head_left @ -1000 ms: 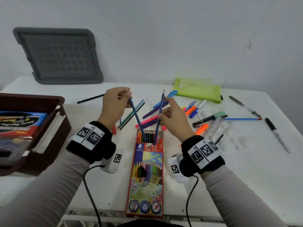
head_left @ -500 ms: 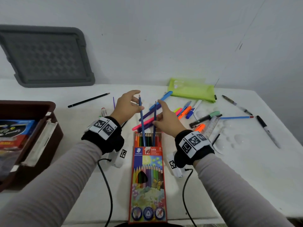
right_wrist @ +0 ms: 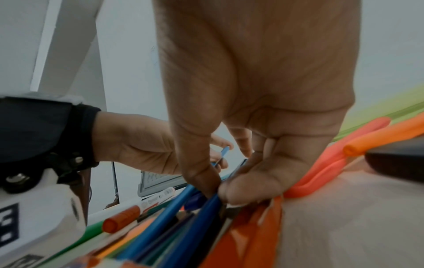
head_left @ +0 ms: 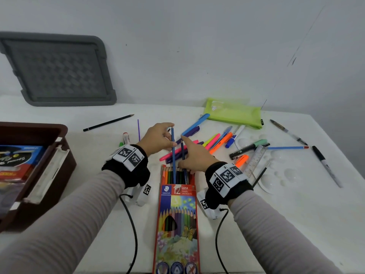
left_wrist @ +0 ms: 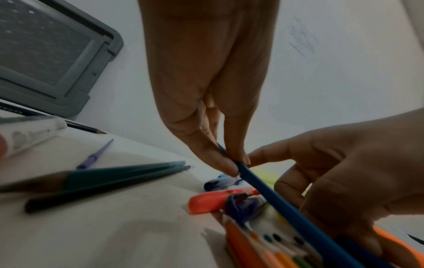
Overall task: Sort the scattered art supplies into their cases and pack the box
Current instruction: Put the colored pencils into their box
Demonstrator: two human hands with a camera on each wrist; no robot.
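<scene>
The red coloured-pencil box (head_left: 177, 214) lies lengthwise in front of me, its far end open and showing several pencils. My left hand (head_left: 166, 138) pinches the top of a light blue pencil (head_left: 173, 153) whose lower end sits in the box mouth. My right hand (head_left: 182, 155) pinches a dark blue pencil (head_left: 182, 151) just above the opening, also partly inside. In the left wrist view, thumb and fingers of the left hand (left_wrist: 234, 163) grip the light blue pencil (left_wrist: 275, 199). In the right wrist view, the right hand (right_wrist: 218, 192) grips the dark blue pencil (right_wrist: 201, 217).
A brown box (head_left: 65, 155) with packs inside stands at the left. A grey lid (head_left: 59, 70) leans on the wall. Behind the hands lie several pens and highlighters, a green pencil case (head_left: 233, 113), a ruler (head_left: 254, 161), a black marker (head_left: 325, 167) and a black pencil (head_left: 108, 122).
Both hands have come down towards the box mouth, and the two blue pencils have straightened and slid deeper into the box.
</scene>
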